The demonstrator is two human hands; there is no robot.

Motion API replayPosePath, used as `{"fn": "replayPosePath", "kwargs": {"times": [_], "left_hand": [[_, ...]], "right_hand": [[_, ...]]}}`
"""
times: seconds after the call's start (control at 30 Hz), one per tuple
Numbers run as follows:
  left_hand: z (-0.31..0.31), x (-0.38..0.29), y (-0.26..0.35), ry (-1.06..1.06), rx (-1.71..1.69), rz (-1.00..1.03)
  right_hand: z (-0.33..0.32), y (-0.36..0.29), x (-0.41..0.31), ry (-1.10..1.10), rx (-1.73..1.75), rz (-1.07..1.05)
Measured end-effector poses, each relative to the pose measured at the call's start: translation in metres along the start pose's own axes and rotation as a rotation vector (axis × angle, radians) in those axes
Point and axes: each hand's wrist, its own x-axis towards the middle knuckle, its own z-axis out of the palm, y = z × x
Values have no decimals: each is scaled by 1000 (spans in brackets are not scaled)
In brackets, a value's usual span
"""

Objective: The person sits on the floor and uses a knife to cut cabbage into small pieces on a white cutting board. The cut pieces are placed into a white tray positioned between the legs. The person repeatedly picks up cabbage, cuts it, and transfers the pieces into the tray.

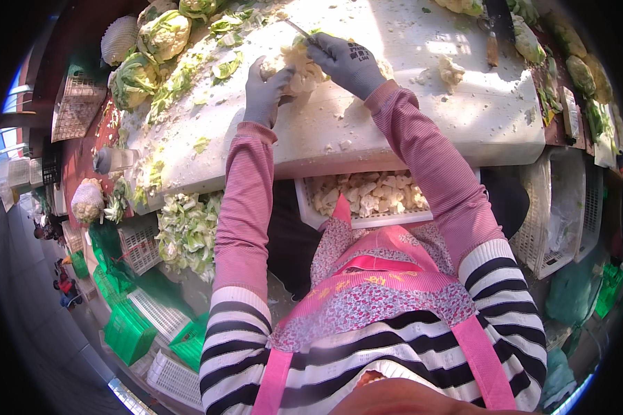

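My left hand (268, 93), in a grey glove, grips the left side of a trimmed cauliflower head (303, 75) above the white table (311, 140). My right hand (345, 62), also gloved in grey, is closed around a knife (298, 30) whose narrow blade points up and left. Its fingers are close to the top right of the cauliflower; whether they touch it cannot be told. A loose cauliflower piece (450, 71) lies to the right on the table, among small crumbs. Below the table edge, a white crate (366, 222) holds cut florets (371, 193).
Whole cauliflowers (135, 80) and leaf scraps (176, 83) lie at the left. A wooden-handled tool (492, 49) rests at the upper right. A lidded plastic jar (115, 160) lies near the left edge. Trimmed leaves (187, 233) are heaped below, with green crates (130, 332) and white crates (542, 218) around.
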Motion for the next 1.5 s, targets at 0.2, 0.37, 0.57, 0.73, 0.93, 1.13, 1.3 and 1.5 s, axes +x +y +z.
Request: {"fn": "replayPosePath", "kwargs": {"times": [0.2, 0.37, 0.57, 0.73, 0.93, 1.13, 1.3, 1.5], "left_hand": [[-6, 2, 11, -84, -106, -103], [0, 3, 1, -143, -137, -147], [8, 3, -5, -130, -97, -57], [14, -10, -11, -104, 123, 40], [22, -17, -33, 57, 294, 168], [26, -26, -47, 91, 217, 283], [30, -39, -56, 168, 726, 550], [-12, -13, -49, -86, -350, -59]], "right_hand": [[-44, 21, 39, -52, 298, 167], [-39, 15, -8, -27, 186, -20], [-5, 18, -62, -82, -139, -47], [-1, 9, -63, -242, -304, 59], [-7, -36, -35, -581, -488, 276], [-1, -44, -27, -700, -621, 257], [17, -24, -17, -822, -597, 208], [-22, 24, -37, -632, 380, 692]]}}
